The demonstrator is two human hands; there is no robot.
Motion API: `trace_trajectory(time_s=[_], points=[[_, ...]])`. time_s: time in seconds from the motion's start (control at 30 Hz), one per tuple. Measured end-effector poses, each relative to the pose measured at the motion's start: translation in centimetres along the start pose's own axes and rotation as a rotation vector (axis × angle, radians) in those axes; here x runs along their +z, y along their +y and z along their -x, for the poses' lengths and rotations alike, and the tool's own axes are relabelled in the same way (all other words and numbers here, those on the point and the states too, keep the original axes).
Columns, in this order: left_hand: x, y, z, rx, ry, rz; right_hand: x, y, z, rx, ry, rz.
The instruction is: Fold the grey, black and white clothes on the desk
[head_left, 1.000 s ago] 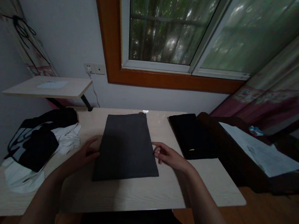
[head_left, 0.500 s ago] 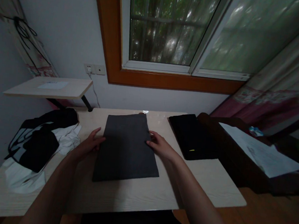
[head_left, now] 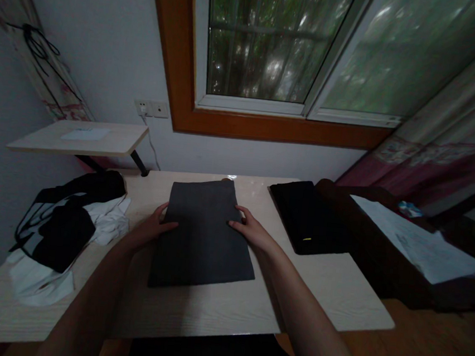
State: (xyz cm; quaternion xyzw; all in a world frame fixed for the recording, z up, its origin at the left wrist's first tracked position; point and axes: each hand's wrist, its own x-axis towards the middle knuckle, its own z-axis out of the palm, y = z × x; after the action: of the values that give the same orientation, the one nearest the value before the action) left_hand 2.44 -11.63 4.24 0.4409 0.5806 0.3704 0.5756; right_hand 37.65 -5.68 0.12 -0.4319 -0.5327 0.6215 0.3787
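Note:
A dark grey, flat rectangular panel (head_left: 204, 239) lies on the pale wooden table (head_left: 203, 312) in front of me; its exact kind I cannot make out. At its left edge is my left hand (head_left: 155, 229), closed on the side with the thumb over the top face. My right hand (head_left: 252, 227) grips the opposite edge, thumb on top and fingers along the side. The panel hides some of the fingertips.
Black and white clothes (head_left: 65, 223) are heaped at the left, below a small raised shelf (head_left: 77, 134). A folded black item (head_left: 309, 218) with a small yellow mark lies at the right. Beyond it, white paper (head_left: 412, 239) rests on a dark surface. A window stands behind.
My left hand has moved inward, its thumb now further over the panel's left edge. The right thumb also reaches slightly further in. The panel stays almost where it was.

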Motion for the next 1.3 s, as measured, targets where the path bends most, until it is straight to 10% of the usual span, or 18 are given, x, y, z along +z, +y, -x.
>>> trace_trajectory(time_s=[0.53,1.03,1.17,1.3], points=[[-0.4,-0.7,-0.2,0.160,0.029,0.070,0.2,-2.0,1.1,-0.039,0.026,-0.258],[-1.3,8.3,-2.2,0.670,0.318,-0.137,-0.4,-11.2,-3.6,-0.532,0.243,0.013],[-2.0,6.1,-1.1,0.703,0.411,-0.285,-0.9,-10.0,-1.7,-0.499,0.126,0.064],[-2.5,2.2,0.7,0.475,0.107,-0.311,-2.0,-5.6,1.0,-0.246,-0.106,0.129]])
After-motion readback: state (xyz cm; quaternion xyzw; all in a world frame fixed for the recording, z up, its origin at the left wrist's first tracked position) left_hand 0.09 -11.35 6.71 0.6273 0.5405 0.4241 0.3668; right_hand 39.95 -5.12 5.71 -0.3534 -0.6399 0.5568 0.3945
